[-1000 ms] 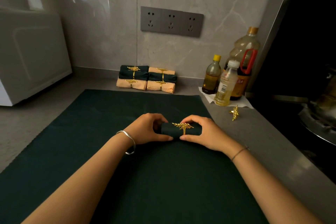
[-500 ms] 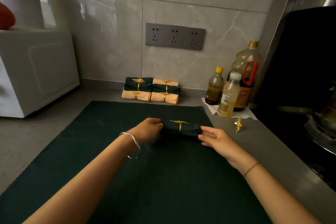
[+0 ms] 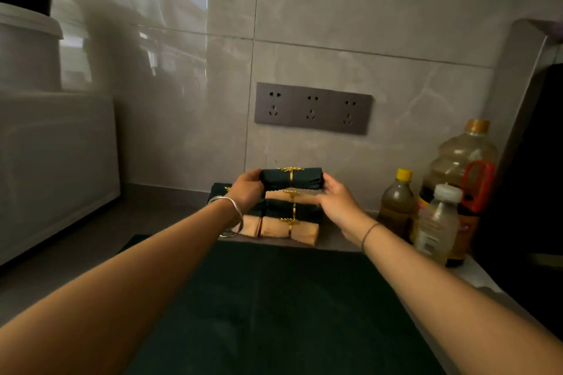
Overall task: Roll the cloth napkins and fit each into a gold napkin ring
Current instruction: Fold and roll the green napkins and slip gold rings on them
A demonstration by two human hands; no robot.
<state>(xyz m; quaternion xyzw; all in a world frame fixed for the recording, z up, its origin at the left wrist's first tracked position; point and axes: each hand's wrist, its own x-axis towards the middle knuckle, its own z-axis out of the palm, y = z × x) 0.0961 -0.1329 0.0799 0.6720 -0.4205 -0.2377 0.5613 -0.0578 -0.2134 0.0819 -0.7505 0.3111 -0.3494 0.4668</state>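
Fingers (image 3: pixel 255 176) of left hand (image 3: pixel 245 190) and right hand (image 3: pixel 335 198) grip opposite ends of green napkin roll (image 3: pixel 274 180) | gold napkin ring (image 3: pixel 291 181) centred between them | roll level just over finished stack (image 3: pixel 289 219) below fingers, probably so it lands square.

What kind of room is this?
Most likely a home kitchen. Cooking-oil bottles stand against the tiled wall, a row of wall sockets sits above the grey worktop, and a white appliance stands at the left.
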